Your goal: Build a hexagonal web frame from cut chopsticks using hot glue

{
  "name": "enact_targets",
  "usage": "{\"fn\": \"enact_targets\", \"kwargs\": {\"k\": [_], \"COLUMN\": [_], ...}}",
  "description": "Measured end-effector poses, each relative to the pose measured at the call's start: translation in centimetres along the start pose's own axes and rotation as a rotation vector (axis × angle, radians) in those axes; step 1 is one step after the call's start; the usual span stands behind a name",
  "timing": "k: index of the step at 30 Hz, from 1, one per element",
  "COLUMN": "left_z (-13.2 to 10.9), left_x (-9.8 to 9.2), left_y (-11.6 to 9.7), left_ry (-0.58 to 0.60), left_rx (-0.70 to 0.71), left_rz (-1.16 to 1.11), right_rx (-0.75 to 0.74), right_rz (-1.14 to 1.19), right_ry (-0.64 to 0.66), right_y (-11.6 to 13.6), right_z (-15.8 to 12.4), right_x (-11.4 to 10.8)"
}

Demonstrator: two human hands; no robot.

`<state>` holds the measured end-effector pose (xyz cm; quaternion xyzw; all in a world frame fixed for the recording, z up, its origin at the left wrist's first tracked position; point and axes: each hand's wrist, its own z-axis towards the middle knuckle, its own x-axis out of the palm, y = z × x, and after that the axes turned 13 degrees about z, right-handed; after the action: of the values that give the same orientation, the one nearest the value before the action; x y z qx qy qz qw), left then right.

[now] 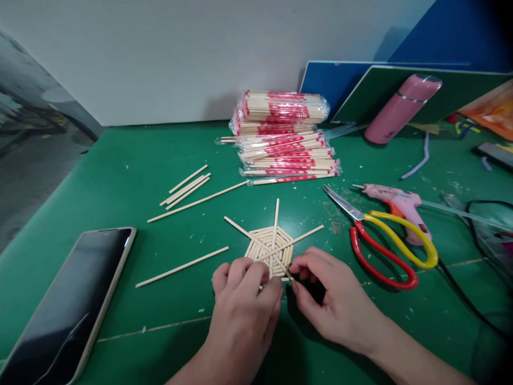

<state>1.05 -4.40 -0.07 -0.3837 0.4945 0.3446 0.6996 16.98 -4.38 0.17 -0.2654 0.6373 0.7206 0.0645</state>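
A web-shaped hexagon of wooden chopstick pieces (256, 240) lies on the green table, with crossed longer sticks standing out past its rim. My left hand (244, 299) is closed, its curled fingers gripping the near left edge of this web and hiding that part. On the near right side, my right hand (336, 294) pinches the end of one crossed stick between thumb and forefinger. A loose chopstick (182, 267) rests left of the web. Farther back are a longer chopstick (196, 202) and several shorter cut sticks (186, 187).
Wrapped chopstick packs (286, 136) are piled at the back. To the right lie scissors (385, 238) with red and yellow handles and a pink glue gun (401, 206) with its cord. A pink bottle (403, 109) stands behind them. A phone (68, 310) is at the left edge.
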Motion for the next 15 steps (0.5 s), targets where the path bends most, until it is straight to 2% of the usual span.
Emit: {"fn": "enact_targets", "kwargs": {"k": [2,4,6,8,9,10,12,15], "left_z": [0.0,-0.1,-0.1,-0.2,-0.3,-0.4,-0.7,-1.0], "left_x": [0.4,0.8,1.1,1.1,1.1,1.0,0.6,0.1], "left_y": [-0.2,-0.2,-0.2,-0.1,0.0,0.0,0.1,0.1], "left_ry": [-0.042,-0.083,-0.09,-0.061,-0.038,-0.017,0.025,0.071], "left_rx": [0.011,0.003,-0.014,-0.01,0.002,0.015,0.031,0.015], "left_rz": [0.007,-0.001,-0.023,-0.041,-0.046,-0.048,-0.048,-0.042], "right_rx": [-0.033,-0.055,-0.029,0.086,0.154,0.251,0.426,0.493], "right_rz": [0.014,-0.033,-0.17,-0.35,-0.432,-0.504,-0.501,-0.366], "right_ry": [-0.06,-0.198,-0.438,-0.688,-0.762,-0.786,-0.764,-0.702], "right_y": [-0.1,-0.6,-1.7,-3.2,-4.0,-4.9,-6.5,-8.2], "right_z": [0.0,0.1,0.0,-0.5,-0.9,-1.3,-2.1,-2.8], "right_x": [-0.4,-1.9,-4.7,-8.2,-10.0,-11.6,-14.0,-15.5]}}
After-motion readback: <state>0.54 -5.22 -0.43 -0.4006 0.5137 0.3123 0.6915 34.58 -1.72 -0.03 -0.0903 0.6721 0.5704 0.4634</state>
